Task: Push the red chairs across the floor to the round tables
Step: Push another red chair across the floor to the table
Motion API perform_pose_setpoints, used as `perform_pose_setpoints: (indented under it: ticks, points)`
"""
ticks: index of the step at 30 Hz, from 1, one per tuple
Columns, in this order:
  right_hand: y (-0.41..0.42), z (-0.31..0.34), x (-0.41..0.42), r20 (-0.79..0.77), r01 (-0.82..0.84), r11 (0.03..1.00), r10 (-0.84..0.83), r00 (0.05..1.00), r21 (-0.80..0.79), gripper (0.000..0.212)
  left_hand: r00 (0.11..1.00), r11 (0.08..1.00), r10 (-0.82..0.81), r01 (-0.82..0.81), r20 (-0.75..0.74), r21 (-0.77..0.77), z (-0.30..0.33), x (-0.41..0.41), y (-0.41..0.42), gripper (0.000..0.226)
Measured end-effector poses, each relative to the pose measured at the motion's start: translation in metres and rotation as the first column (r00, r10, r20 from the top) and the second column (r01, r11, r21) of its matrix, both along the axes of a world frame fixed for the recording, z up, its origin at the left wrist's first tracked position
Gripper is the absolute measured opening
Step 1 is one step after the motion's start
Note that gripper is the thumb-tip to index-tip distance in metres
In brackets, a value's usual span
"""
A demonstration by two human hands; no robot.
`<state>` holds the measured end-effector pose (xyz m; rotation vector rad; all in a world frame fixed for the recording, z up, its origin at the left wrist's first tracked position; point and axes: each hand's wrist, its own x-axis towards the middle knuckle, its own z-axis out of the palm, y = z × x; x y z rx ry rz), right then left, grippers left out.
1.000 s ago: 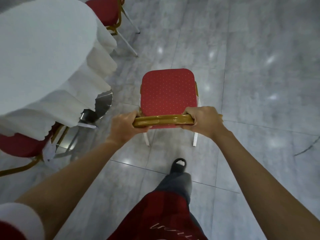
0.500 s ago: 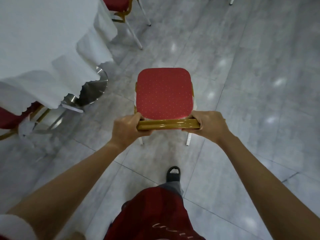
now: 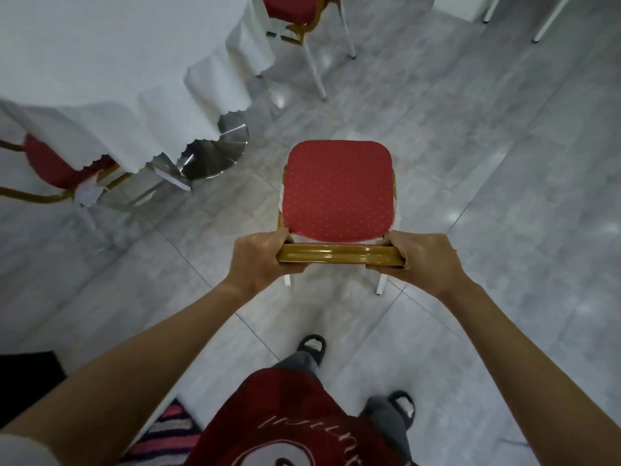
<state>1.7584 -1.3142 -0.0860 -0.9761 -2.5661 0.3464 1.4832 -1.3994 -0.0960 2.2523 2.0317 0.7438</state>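
A red chair point(image 3: 338, 190) with a dotted seat and a gold frame stands on the grey tiled floor in front of me. My left hand point(image 3: 260, 260) grips the left end of its gold back rail point(image 3: 339, 255). My right hand point(image 3: 420, 260) grips the right end of the same rail. A round table point(image 3: 111, 52) under a white cloth fills the upper left, its shiny metal base point(image 3: 215, 156) showing below the hem. The chair sits to the right of that base, apart from the cloth.
One red chair point(image 3: 53, 166) is tucked under the table at the left, another red chair point(image 3: 299, 15) stands at the top. White legs point(image 3: 544, 18) show at the top right. A striped mat point(image 3: 168, 435) lies at the bottom left. My feet are behind the chair.
The chair has slid forward along the floor beside the table, with both hands still on its rail. I have stepped after it, and the table's base now lies to the chair's left.
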Motion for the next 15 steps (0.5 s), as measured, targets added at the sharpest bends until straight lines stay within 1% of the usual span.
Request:
perform_pose_setpoints:
  ticks: [2, 5, 8, 12, 15]
  points:
    - [0.013, -0.001, 0.018, 0.003, -0.061, 0.998, 0.061, 0.998, 0.032, 0.036, 0.998, 0.998, 0.065, -0.065, -0.008, -0.018, 0.0, 0.023, -0.003, 0.048]
    - [0.035, 0.003, 0.056, 0.012, -0.174, 0.984, 0.174, 0.985, 0.037, 0.035, 0.982, 0.981, 0.188, -0.189, -0.017, -0.052, 0.002, 0.074, -0.005, 0.04]
    - [0.054, 0.005, 0.088, 0.042, -0.273, 0.962, 0.273, 0.961, -0.002, 0.031, 0.954, 0.945, 0.297, -0.299, -0.036, -0.133, 0.003, 0.121, -0.013, 0.038]
    - [0.079, 0.009, 0.13, 0.075, -0.388, 0.92, 0.391, 0.917, -0.059, 0.034, 0.898, 0.891, 0.435, -0.44, -0.072, -0.114, 0.0, 0.184, -0.018, 0.04]
    - [0.096, 0.015, 0.157, 0.105, -0.458, 0.885, 0.465, 0.879, -0.087, 0.038, 0.857, 0.848, 0.513, -0.514, -0.047, -0.125, -0.001, 0.232, -0.02, 0.039]
